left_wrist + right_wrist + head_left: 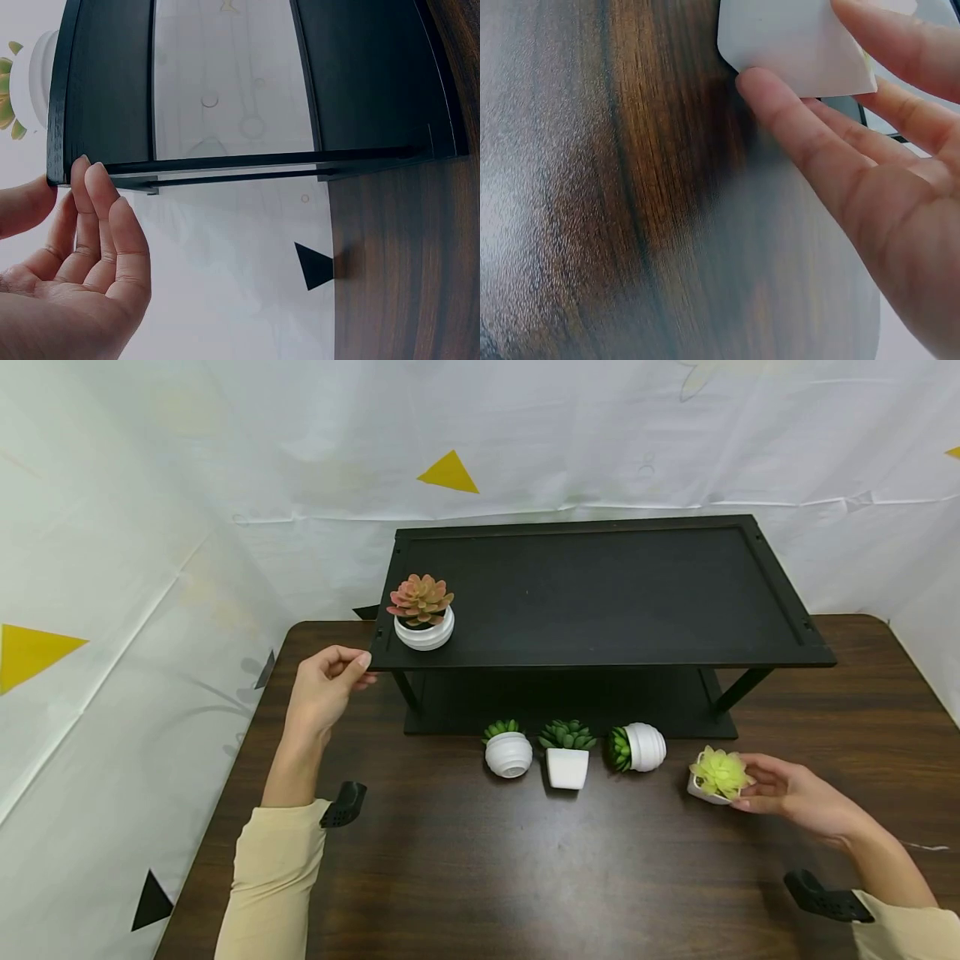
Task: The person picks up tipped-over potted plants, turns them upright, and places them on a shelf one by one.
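Note:
My left hand [322, 689] pinches the front left corner of a black two-tier shelf [600, 602]. In the left wrist view, the thumb lies on one side of the top board [109, 97] and the fingertips on the other. My right hand [798, 797] holds a yellow-green succulent [720, 772] by its white pot, tilted, at the right of the table. The right wrist view shows the fingers against the white pot [795, 45]. A pinkish succulent [422, 602] in a round white pot stands on the shelf's top left corner, near my left hand.
Before the shelf lie a green succulent in a round pot [508, 755], one in a square pot [567, 768] and another tipped on its side [647, 747]. They rest on a dark wooden table [480, 860]. White sheeting [315, 452] hangs behind and at the left.

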The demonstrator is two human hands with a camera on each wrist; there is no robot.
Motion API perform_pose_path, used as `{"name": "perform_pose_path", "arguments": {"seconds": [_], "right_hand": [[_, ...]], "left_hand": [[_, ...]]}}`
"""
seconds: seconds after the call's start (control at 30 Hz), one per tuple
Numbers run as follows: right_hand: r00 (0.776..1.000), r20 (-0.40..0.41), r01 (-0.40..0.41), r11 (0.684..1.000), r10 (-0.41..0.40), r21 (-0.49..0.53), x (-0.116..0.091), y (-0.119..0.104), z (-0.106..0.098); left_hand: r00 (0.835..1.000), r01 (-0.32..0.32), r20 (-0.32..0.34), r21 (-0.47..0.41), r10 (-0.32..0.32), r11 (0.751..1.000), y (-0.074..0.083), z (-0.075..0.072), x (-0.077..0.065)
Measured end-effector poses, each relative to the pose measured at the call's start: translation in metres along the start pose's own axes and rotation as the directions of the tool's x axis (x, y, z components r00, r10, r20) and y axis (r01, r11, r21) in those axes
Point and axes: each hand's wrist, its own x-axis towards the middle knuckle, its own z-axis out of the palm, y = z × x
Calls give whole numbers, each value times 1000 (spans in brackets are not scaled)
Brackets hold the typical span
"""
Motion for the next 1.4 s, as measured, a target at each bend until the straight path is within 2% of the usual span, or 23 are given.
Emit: {"name": "perform_pose_path", "arguments": {"seconds": [0.2,0.37,0.6,0.93,1.4], "right_hand": [[995,-93,-59,992,48,-109,0,-7,6],[992,-122,-60,982,38,-181,0,-11,11],[990,-142,-12,983,-15,-181,0,-8,17],[980,-185,17,964,-68,-267,-1,-7,18],[979,-190,17,961,-72,-277,-1,-9,18]], "left_hand": [[1000,-4,-3,-7,4,1000,0,0,0],[1000,-3,5,-12,3,1000,0,0,0],[1000,8,9,-10,-8,1000,-1,0,0],[1000,9,7,-7,-8,1000,-1,0,0],[1000,2,8,-20,-2,1000,-1,0,0]]}}
